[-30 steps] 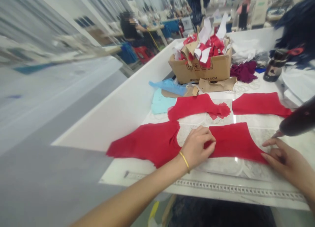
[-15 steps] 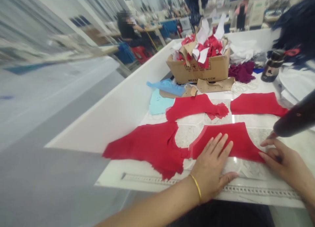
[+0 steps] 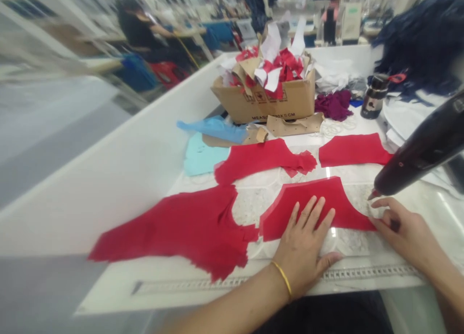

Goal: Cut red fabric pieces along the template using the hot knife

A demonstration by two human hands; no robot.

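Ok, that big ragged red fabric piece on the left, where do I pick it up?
Probably pinch the ragged red fabric piece at its pointed tip from the left: it lies flat and free, while the far end nearly meets the panel under your left hand.

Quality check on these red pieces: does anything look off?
The large red fabric piece at front left looks odd: its edges are ragged and uneven, unlike the smooth-edged red piece under the left hand.

Surface: long white-edged table (image 3: 119,126), running back toward far rows
Floor: grey (image 3: 47,136), blurred, left of surface
Far room: rows of workbenches (image 3: 188,32), seated person (image 3: 136,32) near red stool (image 3: 166,74), standing person (image 3: 329,22)
Light: pale, even
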